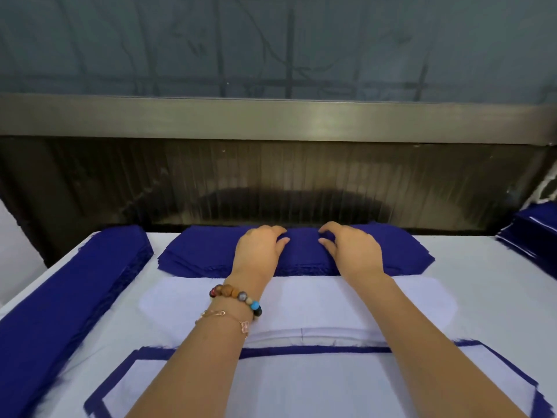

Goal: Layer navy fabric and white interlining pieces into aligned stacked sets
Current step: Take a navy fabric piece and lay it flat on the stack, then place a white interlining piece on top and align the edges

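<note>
Left hand (259,248): palm down on the navy stack (196,254), fingers curled, thumb and fingertips (278,230) pinching the top layer near the stack's middle. Right hand (352,251): mirror pose just beside it, fingers curled, thumb and index nipping the same top layer. A narrow strip of fabric shows between the two hands. Nothing is lifted clear; the top piece lies on the stack.

Left wrist has a bead bracelet (238,298) and a thin chain (229,316).

Navy stack: many layers, wide piece with angled ends, front edges slightly stepped and frayed. It sits at the far edge of the table (482,282), against a dark ribbed panel (271,182).

Next toward the body, under both forearms: white interlining piece (301,300), same angled-end shape, flat, touching the front edge of the navy stack. White on a white table, so its edges are faint.

Nearest: finished set (301,384), a white piece laid on a navy piece, with a navy border showing along the far edge and both angled ends. Border looks fairly even.

Left side of table: long navy bundle (60,303), thick, running front to back. Far right: another navy pile (530,233) with white edges showing between layers, partly cut off by the frame.
</note>
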Available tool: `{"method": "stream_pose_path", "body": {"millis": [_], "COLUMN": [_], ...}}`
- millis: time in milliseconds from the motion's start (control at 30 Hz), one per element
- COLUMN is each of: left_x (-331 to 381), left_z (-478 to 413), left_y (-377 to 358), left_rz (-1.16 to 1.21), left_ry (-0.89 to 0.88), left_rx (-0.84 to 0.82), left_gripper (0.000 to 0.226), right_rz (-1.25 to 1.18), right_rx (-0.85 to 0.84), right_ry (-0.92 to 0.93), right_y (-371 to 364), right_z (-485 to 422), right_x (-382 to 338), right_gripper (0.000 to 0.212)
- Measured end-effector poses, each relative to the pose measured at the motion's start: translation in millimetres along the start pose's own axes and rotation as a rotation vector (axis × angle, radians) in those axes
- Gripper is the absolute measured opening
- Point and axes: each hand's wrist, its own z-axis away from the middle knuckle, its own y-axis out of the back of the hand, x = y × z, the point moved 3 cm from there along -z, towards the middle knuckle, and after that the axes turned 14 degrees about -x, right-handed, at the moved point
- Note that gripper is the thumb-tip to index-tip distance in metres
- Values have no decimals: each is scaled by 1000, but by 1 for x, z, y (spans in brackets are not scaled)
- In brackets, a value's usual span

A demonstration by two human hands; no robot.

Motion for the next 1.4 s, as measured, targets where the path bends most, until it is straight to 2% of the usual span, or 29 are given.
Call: {"method": "stream_pose_path", "body": {"millis": [267,367,633,767,800,833,933,1000,1133,1267,1400], "left_x": [0,-1,1,3,4,4,5,5,1,-10,-32], "left_z": [7,9,8,8,9,9,14,15,16,16,16], "left_y": [3,5,5,8,9,10,13,16,16,16,36], "left_rz": [-3,-30,35,6,-17,-37,-67,-65,-54,-56,-20], "left_ry": [-63,-86,-100,-61,-66,-83,-151,-158,-91,31,132], "left_rx": [92,123,62,92,109,132,227,264,274,183,107], "left_gripper": [17,14,6,43,45,41,12,5,7,16,8], "right_rz": [-84,-44,65,124,108,79,56,95,81,73,63], "right_rx": [39,71,65,136,147,149,124,114,97,54,32], "right_ry": [-13,0,66,96,109,127,190,211,163,84,-63], "right_y": [-5,-7,-7,-6,-5,-5,-4,-3,-3,2,16], "right_z": [0,0,-4,-1,0,0,4,5,2,1,1], "right_x": [-2,-3,-2,-3,-3,-3,-3,-4,1,17,47], "right_gripper": [10,10,19,17,16,21,55,53,27,28,26]}}
